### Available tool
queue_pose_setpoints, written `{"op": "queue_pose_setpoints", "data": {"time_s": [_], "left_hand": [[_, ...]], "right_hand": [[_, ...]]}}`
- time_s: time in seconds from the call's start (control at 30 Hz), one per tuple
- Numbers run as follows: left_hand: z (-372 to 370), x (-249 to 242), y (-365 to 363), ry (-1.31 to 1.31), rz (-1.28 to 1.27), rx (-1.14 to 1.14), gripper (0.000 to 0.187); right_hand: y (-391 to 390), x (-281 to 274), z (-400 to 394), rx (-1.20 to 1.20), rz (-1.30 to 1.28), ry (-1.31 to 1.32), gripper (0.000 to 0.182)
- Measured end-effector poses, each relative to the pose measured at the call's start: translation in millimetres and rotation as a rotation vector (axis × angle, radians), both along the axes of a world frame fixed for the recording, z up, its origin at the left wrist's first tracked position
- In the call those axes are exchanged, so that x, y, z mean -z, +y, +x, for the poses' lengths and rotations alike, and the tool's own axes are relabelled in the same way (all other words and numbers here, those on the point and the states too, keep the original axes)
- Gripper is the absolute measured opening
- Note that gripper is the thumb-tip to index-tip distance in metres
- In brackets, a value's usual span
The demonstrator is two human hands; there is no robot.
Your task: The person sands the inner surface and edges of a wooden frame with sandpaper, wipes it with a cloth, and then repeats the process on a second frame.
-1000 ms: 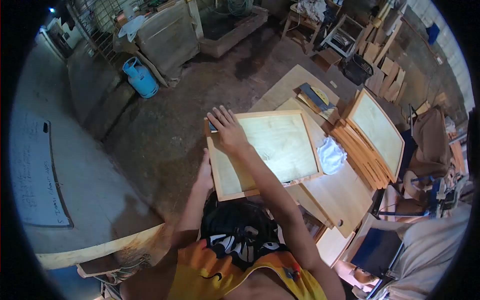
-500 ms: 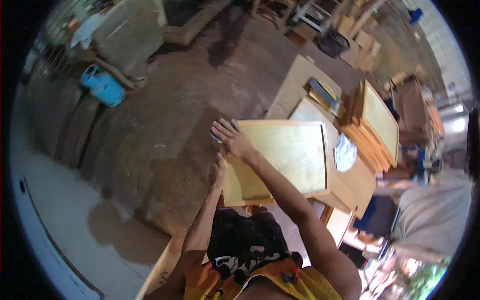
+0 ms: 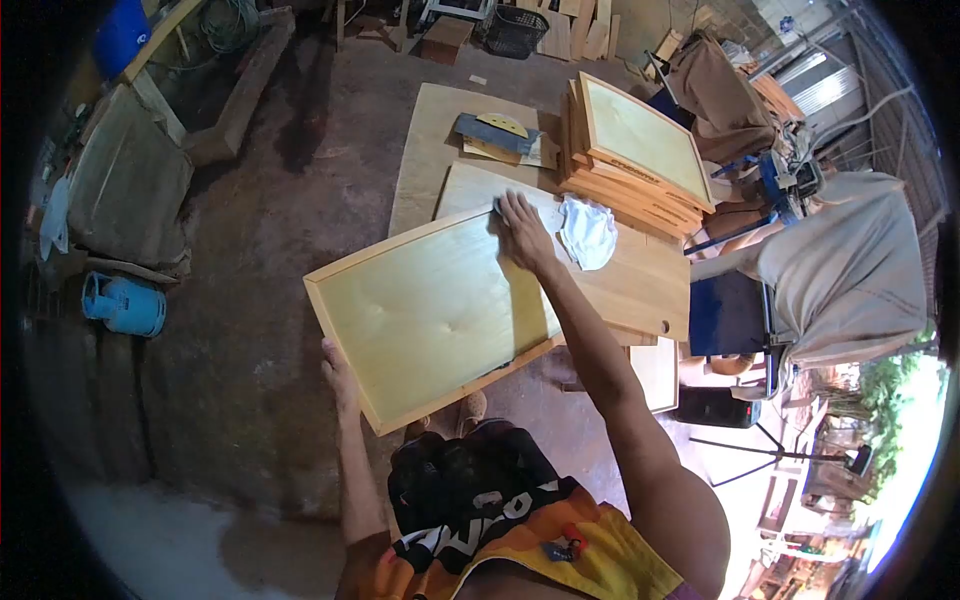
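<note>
A framed wooden panel (image 3: 430,310), pale and shallow like a tray, is tilted in front of me with its right part over the workbench. My left hand (image 3: 340,375) grips its left edge, thumb up along the rim. At the panel's far right corner, my right hand (image 3: 522,235) presses on the rim with fingers extended. A small dark piece (image 3: 496,208) shows at those fingers; most of it is hidden beneath them. Just right of this hand, a crumpled white cloth (image 3: 588,232) lies on the wooden board (image 3: 625,295).
Similar framed panels are stacked (image 3: 640,140) at the bench's back right. Behind the board sit a grey sheet and a yellow, rounded piece (image 3: 502,124). A blue gas cylinder (image 3: 125,304) lies on the floor at left. A cloth-covered machine (image 3: 850,260) stands at right.
The panel has turned, its left end swinging toward me. My right hand has shifted from the left corner to the far right one; my left hand has moved left and slightly down. My view has turned.
</note>
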State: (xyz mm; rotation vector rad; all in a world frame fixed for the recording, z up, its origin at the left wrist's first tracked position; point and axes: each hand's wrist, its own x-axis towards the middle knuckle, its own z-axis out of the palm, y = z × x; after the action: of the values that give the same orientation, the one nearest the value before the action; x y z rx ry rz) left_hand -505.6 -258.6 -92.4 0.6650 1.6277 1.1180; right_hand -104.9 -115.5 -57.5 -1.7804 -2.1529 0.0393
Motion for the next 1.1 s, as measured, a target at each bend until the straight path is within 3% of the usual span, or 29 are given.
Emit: {"op": "queue_pose_setpoints", "data": {"time_s": [0.07,0.17,0.3,0.47,0.53,0.67,0.77,0.83,0.87,0.9,0.97,1.03,1.1], "left_hand": [[-0.3,24.6,-5.8,0.009,0.008,-0.097,0.072],[1.6,-7.2,-11.0,-0.036,-0.001,-0.001,0.068],[13.6,-1.8,-23.3,-0.008,0.055,-0.103,0.064],[14.2,-22.3,-37.8,-0.088,-0.046,-0.127,0.062],[20.7,-34.2,-39.0,-0.137,-0.022,-0.134,0.06],[65.4,-103.9,-59.1,-0.212,-0.008,-0.153,0.056],[75.4,-126.1,-63.2,-0.265,0.02,-0.126,0.056],[77.2,-130.1,-66.3,-0.249,0.027,-0.111,0.057],[80.1,-131.7,-63.5,-0.217,0.023,-0.107,0.059],[80.1,-132.8,-62.2,-0.18,0.013,-0.107,0.06],[81.7,-131.2,-57.2,-0.482,0.065,-0.144,0.06],[78.1,-143.3,-60.5,-0.811,0.182,-0.045,0.057],[67.2,-140.6,-58.1,-0.782,0.286,-0.011,0.055]], "right_hand": [[-52.1,0.9,18.9,-0.04,-0.043,0.087,0.061],[-132.1,-9.9,38.1,-0.105,-0.115,0.015,0.06],[-133.0,-12.7,58.6,-0.204,-0.125,0.132,0.056],[-239.5,-13.2,58.4,-0.149,-0.069,0.141,0.063],[-273.0,-10.1,31.4,-0.168,-0.064,0.223,0.067],[-290.4,-49.5,-54.0,-0.36,-0.067,0.366,0.068],[-270.3,-33.4,7.5,-0.293,0.002,0.385,0.066],[-258.7,-26.8,26.8,-0.025,0.104,0.278,0.063],[-262.4,-24.3,14.4,0.013,0.117,0.275,0.063],[-272.5,-33.2,-18.6,-0.113,0.122,0.356,0.064],[-301.9,-68.4,-104.5,-0.318,0.102,0.468,0.069],[-321.5,-103.8,-173.3,-0.409,0.029,0.392,0.073],[-318.5,-122.7,-193.8,-0.41,0.058,0.374,0.071]]}}
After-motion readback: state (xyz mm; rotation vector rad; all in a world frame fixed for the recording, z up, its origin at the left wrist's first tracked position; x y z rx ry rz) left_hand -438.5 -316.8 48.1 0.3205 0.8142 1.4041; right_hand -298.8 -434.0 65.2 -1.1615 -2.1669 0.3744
